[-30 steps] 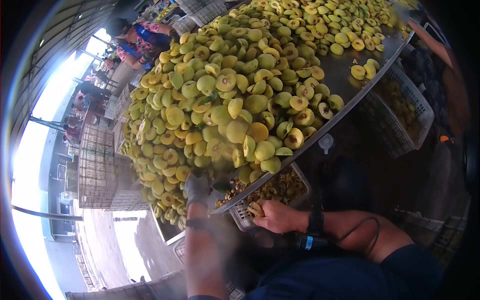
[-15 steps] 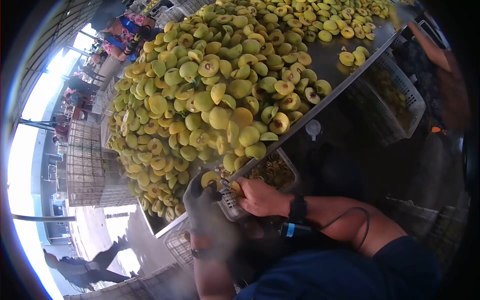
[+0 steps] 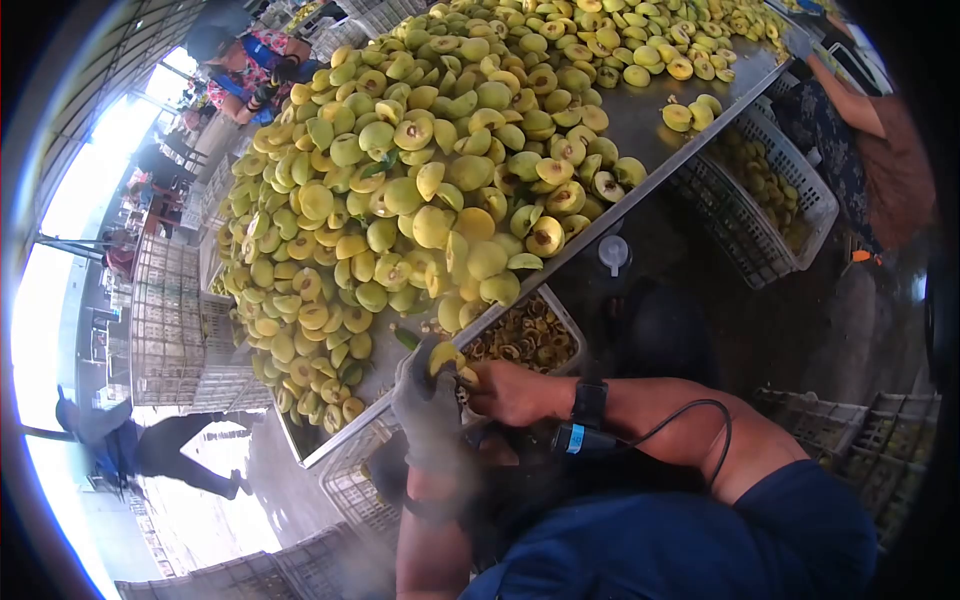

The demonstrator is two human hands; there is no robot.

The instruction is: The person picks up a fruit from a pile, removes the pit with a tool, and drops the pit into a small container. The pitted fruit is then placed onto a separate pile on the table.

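Note:
My left hand (image 3: 426,400), in a grey glove, is closed around a yellow-green halved fruit (image 3: 444,357) at the near edge of the metal table (image 3: 640,198). Against it, my bare right hand (image 3: 508,392) is closed on something small that I cannot make out. A large heap of halved green-yellow fruit (image 3: 400,190), some with brown pit hollows, covers much of the table. Below the table edge, just beyond my hands, stands a crate of brown scraps (image 3: 530,335).
A crate of fruit (image 3: 790,200) stands by a co-worker (image 3: 890,150) at the right. Another co-worker (image 3: 240,70) is at the upper left. A person (image 3: 150,445) walks at the lower left. Stacked crates (image 3: 165,320) stand left; a clear plastic cup (image 3: 613,252) lies below the table edge.
My left hand has come back from the heap with a halved fruit and met my right hand. The walking person has come further into view at the lower left.

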